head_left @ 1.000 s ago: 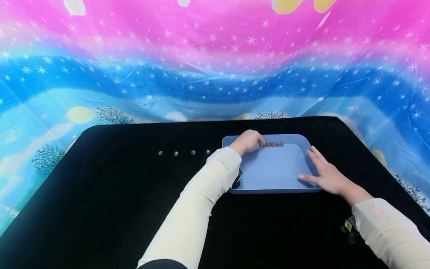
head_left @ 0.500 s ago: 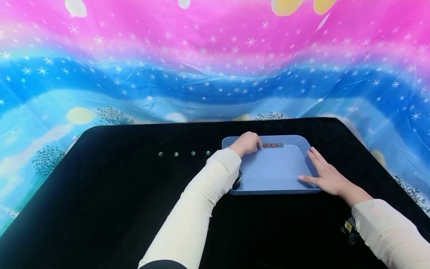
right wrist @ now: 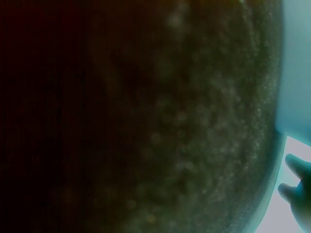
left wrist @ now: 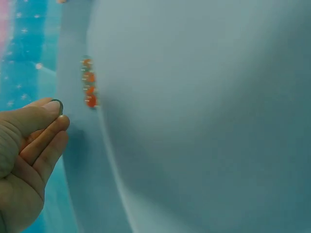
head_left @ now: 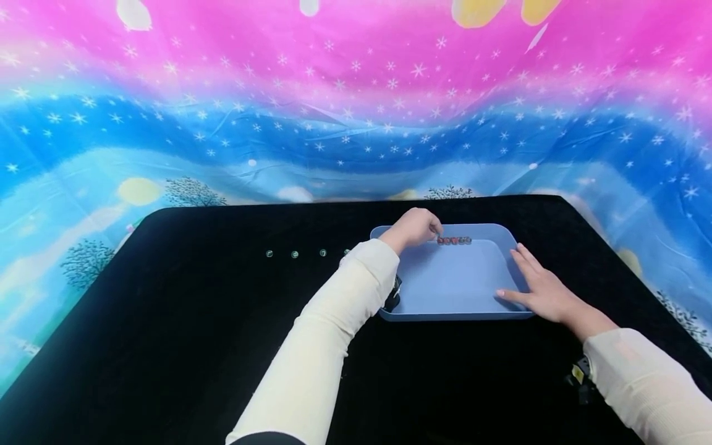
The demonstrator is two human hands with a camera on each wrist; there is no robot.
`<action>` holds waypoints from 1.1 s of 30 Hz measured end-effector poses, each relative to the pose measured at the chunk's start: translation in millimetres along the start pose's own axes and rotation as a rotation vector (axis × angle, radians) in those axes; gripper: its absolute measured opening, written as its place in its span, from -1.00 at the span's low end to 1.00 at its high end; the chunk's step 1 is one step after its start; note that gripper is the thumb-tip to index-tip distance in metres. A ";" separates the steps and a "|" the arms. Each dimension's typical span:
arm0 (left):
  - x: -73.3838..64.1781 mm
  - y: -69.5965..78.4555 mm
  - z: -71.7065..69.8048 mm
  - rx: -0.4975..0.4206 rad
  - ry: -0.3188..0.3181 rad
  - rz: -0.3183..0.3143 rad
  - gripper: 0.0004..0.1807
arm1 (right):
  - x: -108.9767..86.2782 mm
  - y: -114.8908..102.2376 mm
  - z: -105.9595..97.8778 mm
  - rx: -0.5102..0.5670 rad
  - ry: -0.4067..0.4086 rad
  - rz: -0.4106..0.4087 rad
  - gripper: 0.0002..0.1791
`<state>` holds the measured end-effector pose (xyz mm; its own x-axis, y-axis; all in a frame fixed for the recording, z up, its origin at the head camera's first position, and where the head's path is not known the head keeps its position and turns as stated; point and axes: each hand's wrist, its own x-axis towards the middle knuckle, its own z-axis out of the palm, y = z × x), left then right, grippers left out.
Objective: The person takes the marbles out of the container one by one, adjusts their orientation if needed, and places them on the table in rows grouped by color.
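Note:
My left hand [head_left: 414, 227] is over the far left side of a blue-grey tray [head_left: 456, 281]. Its thumb and fingertips pinch a small glass marble [left wrist: 60, 106], of which only a curved greenish edge shows in the left wrist view. Just right of these fingers, a tight row of orange and green marbles [head_left: 454, 240] lies along the tray's far wall. My right hand [head_left: 545, 293] rests on the tray's right rim with straight fingers, the thumb inside. The right wrist view shows mostly dark cloth, with part of the hand [right wrist: 302, 194] at its lower right edge.
Left of the tray, several clear marbles [head_left: 295, 254] lie spaced out in a line on the black cloth [head_left: 167, 321]; my left sleeve [head_left: 328, 315] partly covers the rightmost. A patterned pink and blue curtain [head_left: 356, 111] hangs behind the table.
My left hand has risen slightly from the left end of the marble row, with a marble between its fingertips. The right hand stays on the rim.

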<state>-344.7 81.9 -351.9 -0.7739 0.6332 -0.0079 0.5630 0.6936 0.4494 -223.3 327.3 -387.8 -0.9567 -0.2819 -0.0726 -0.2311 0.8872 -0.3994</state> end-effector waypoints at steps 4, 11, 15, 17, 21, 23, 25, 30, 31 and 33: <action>-3.2 3.0 -4.5 -0.046 -0.001 0.002 -0.76 | -2.1 1.6 3.2 0.007 -0.004 0.001 0.04; -12.7 7.2 -10.1 -0.089 -0.008 0.010 -0.75 | -5.3 3.4 5.9 -0.002 -0.001 0.001 0.04; -18.3 10.3 -16.2 -0.086 -0.007 0.036 -0.75 | -6.0 4.3 3.3 -0.016 -0.001 0.007 0.05; -21.8 11.9 -19.4 -0.085 -0.004 0.046 -0.75 | -6.1 4.5 2.3 -0.020 -0.003 0.007 0.04; -30.7 13.2 -25.4 -0.101 0.011 0.060 -0.76 | -5.1 4.1 2.0 -0.017 -0.008 0.007 0.05; -35.4 13.1 -27.9 -0.122 0.022 0.064 -0.77 | -4.1 3.8 2.1 -0.014 -0.011 0.007 0.05; -40.6 13.1 -30.0 -0.152 0.027 0.060 -0.77 | -2.7 3.6 2.3 -0.012 -0.017 0.008 0.06; -52.5 14.6 -35.0 -0.229 0.033 0.039 -0.77 | 1.1 3.6 0.8 -0.013 -0.032 0.007 0.06; -54.4 15.1 -36.0 -0.241 0.036 0.039 -0.76 | 1.6 3.4 -0.1 -0.012 -0.032 0.006 0.06; -58.3 16.4 -38.2 -0.262 0.044 0.044 -0.76 | 2.3 2.7 -2.2 -0.014 -0.029 0.002 0.06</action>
<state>-301.4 43.2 -309.9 -0.7656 0.6411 0.0529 0.5064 0.5500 0.6642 -226.6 329.8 -387.1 -0.9518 -0.2902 -0.0996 -0.2317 0.8927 -0.3865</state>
